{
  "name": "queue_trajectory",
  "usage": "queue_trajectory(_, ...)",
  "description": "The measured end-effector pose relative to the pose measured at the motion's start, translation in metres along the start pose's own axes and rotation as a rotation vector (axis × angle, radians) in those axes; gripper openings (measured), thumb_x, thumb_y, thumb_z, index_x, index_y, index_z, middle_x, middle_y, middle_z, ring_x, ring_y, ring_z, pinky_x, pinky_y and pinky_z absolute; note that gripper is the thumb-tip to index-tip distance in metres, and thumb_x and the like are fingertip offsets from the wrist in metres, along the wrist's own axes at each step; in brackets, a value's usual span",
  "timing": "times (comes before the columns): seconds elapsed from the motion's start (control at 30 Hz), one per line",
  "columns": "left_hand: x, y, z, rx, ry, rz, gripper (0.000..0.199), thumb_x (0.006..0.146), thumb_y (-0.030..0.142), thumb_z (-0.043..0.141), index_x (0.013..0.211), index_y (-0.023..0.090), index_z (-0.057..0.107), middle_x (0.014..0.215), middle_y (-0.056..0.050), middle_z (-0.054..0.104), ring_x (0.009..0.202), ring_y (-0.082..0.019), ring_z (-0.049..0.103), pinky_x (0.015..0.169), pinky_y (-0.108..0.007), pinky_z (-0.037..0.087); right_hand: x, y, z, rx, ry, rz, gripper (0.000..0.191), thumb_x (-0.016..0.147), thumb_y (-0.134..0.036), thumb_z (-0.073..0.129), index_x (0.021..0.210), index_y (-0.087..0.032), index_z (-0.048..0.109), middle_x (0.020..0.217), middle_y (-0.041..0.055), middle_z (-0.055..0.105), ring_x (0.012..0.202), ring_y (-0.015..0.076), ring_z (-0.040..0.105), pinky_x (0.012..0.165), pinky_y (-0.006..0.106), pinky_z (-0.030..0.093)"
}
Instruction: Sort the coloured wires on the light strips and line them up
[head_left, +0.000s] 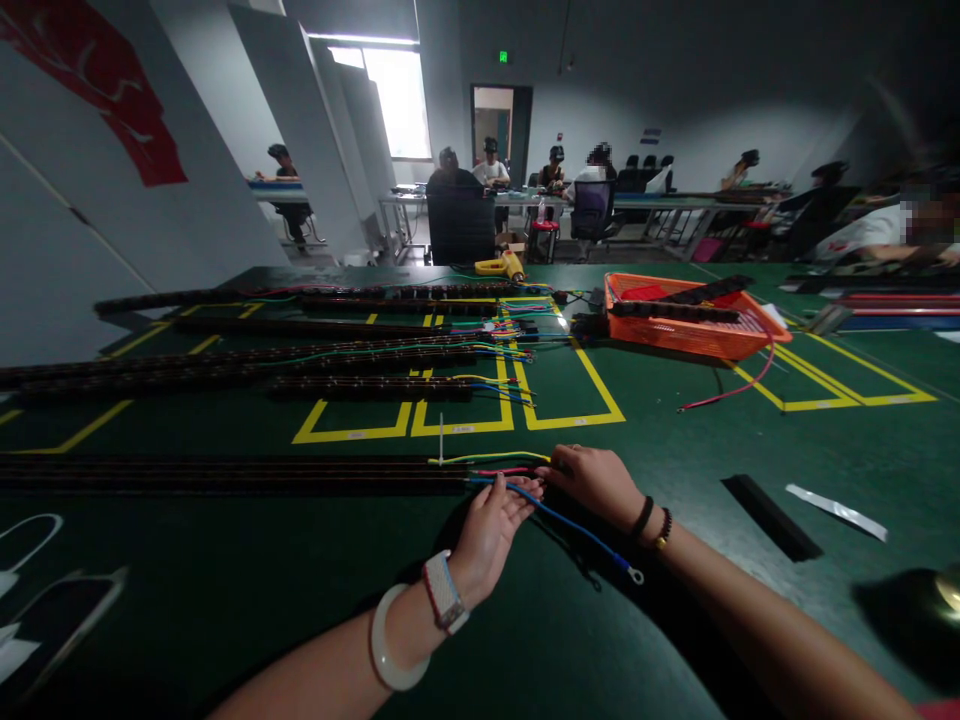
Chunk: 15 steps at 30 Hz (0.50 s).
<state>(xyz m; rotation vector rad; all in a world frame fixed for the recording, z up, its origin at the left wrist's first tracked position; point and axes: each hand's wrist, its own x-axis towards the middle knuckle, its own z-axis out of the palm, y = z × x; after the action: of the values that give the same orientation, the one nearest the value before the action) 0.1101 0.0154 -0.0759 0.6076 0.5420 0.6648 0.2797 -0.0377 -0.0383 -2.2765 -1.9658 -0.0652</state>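
Long dark wrapped cable bundles [247, 475] lie across the green table, ending in coloured wires near the centre. My right hand [596, 482] has its fingers pinched around the ends of the yellow-green wire [510, 456] and the red wire [502, 471]. Palm up beneath the wires, my left hand [495, 525] has its fingers extended and partly curled, touching them. The blue wire [577, 524] runs over the left fingertips and ends in a ring terminal [636, 576] on the table. A white zip tie [441, 440] stands upright from the bundle.
More cable bundles [225, 360] lie behind, over yellow tape outlines. An orange basket [690, 335] and a yellow heat gun [501, 266] sit farther back. Black strip [771, 517] and white strip [838, 511] lie right; a phone-like object [67, 630] lies left. People sit beyond.
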Motion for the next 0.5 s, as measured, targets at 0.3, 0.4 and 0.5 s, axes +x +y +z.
queue_trajectory(0.3, -0.001, 0.000, 0.001, 0.006, 0.006, 0.008, 0.034, 0.082, 0.045, 0.055, 0.087, 0.011, 0.059, 0.098, -0.015, 0.067, 0.098, -0.024, 0.063, 0.101, -0.042, 0.043, -0.041, -0.011, -0.020, 0.132, -0.225, -0.028, 0.044, 0.090, -0.052, 0.040, 0.067, -0.019, 0.059, 0.064, 0.0014, 0.062, 0.056, 0.0118, 0.054, 0.050, 0.025, 0.022)
queue_trajectory(0.4, -0.001, 0.000, 0.002, 0.002, 0.010, 0.017, 0.033, 0.083, 0.044, 0.053, 0.088, 0.011, 0.059, 0.101, -0.016, 0.067, 0.100, -0.024, 0.063, 0.102, -0.042, 0.043, -0.045, -0.013, -0.019, 0.150, -0.251, -0.055, 0.041, 0.091, -0.046, 0.041, 0.067, -0.019, 0.059, 0.066, 0.0014, 0.062, 0.055, 0.0110, 0.052, 0.051, 0.025, 0.023)
queue_trajectory(0.5, -0.004, 0.004, 0.004, 0.044, -0.020, -0.065, 0.038, 0.085, 0.046, 0.048, 0.095, 0.011, 0.058, 0.107, -0.017, 0.065, 0.101, -0.024, 0.062, 0.098, -0.040, 0.045, -0.041, -0.009, -0.020, 0.147, -0.217, -0.031, 0.041, 0.091, -0.046, 0.040, 0.067, -0.019, 0.059, 0.066, 0.0018, 0.061, 0.055, 0.0106, 0.050, 0.051, 0.024, 0.022)
